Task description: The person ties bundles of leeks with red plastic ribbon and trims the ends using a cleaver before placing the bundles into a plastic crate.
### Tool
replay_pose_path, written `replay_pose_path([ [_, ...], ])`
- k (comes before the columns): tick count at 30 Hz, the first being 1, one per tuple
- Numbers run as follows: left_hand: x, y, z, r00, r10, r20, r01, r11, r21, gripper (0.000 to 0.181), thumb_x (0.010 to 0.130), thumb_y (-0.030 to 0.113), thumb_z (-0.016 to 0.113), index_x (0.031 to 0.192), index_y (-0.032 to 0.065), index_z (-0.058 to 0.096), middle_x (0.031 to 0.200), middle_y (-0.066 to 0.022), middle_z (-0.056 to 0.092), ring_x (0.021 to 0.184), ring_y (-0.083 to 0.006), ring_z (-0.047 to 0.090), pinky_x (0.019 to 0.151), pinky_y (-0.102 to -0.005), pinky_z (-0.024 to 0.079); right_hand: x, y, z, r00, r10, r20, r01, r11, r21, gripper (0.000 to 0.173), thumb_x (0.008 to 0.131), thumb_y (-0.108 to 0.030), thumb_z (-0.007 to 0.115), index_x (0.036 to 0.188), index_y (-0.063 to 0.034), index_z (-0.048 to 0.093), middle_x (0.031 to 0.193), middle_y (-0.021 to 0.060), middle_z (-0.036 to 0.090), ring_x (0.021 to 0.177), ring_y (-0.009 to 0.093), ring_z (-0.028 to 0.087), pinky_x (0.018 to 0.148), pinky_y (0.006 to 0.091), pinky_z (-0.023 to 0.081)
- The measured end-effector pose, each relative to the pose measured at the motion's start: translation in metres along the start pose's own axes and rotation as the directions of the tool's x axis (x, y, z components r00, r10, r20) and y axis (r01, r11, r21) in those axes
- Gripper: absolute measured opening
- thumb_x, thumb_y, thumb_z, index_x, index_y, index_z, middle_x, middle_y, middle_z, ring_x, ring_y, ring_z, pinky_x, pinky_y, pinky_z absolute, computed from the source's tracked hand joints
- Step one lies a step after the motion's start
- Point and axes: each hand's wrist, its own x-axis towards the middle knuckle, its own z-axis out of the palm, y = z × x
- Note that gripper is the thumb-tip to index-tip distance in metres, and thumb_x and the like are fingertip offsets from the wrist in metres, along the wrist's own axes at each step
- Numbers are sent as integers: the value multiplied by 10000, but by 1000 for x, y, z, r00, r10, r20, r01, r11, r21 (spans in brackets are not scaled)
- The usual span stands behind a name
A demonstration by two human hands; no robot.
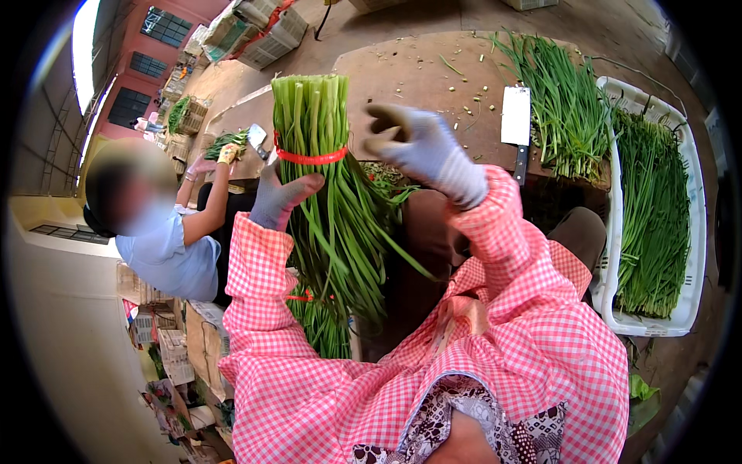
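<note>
My left hand point(284, 194), in a grey glove with bare-looking thumb tip, grips a thick bundle of green leafy stalks point(313, 119). Its cut ends point up, and its long leaves hang down over my lap. A red band point(313, 156) circles the bundle just above my thumb. My right hand point(406, 136), in a pale glove with soiled fingertips, is raised to the right of the bundle with its fingers apart and nothing held. Right of it, a cleaver point(515, 116) with a black handle lies on the wooden board point(394, 64), beside a loose heap of the same greens point(562, 104).
A white plastic crate point(617, 232) of greens stands at the right. Another banded bundle point(319, 325) is low, beside my left sleeve. At the left a co-worker point(174, 249) handles greens near a second cleaver point(257, 136). Stacked crates point(272, 43) stand beyond.
</note>
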Motion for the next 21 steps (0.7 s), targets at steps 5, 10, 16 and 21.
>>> replay_pose_path([
  [5,-31,-9,-30,997,-62,-56,56,993,-100,559,678,67,727,1206,16,554,1051,-33,627,873,-93,600,814,-266,488,9,-22,7,982,-21,187,31,998,-52,255,807,-143,591,991,25,643,810,147,675,674,132,593,628,293,492],
  [10,-50,-21,-44,997,62,-44,-67,986,-150,378,748,113,659,1110,14,616,901,1,643,747,-59,589,698,-223,484,-10,15,-56,977,210,-41,-212,975,-64,198,846,-170,598,894,13,656,693,64,637,629,124,585,614,290,488],
  [16,-46,-67,-72,996,53,-78,-71,962,-264,375,761,130,686,1101,-7,609,815,33,578,676,-37,508,600,-201,412,-17,18,-25,968,196,160,-116,906,-408,256,863,-203,588,1002,2,652,790,132,651,700,210,621,661,316,502],
  [21,-45,-83,-91,999,51,15,-43,940,-337,412,794,131,688,1158,-30,580,869,4,606,698,-50,540,605,-203,439,2,-33,51,977,86,196,-94,995,31,298,845,-157,625,1083,23,633,810,100,652,693,105,592,625,263,500],
])
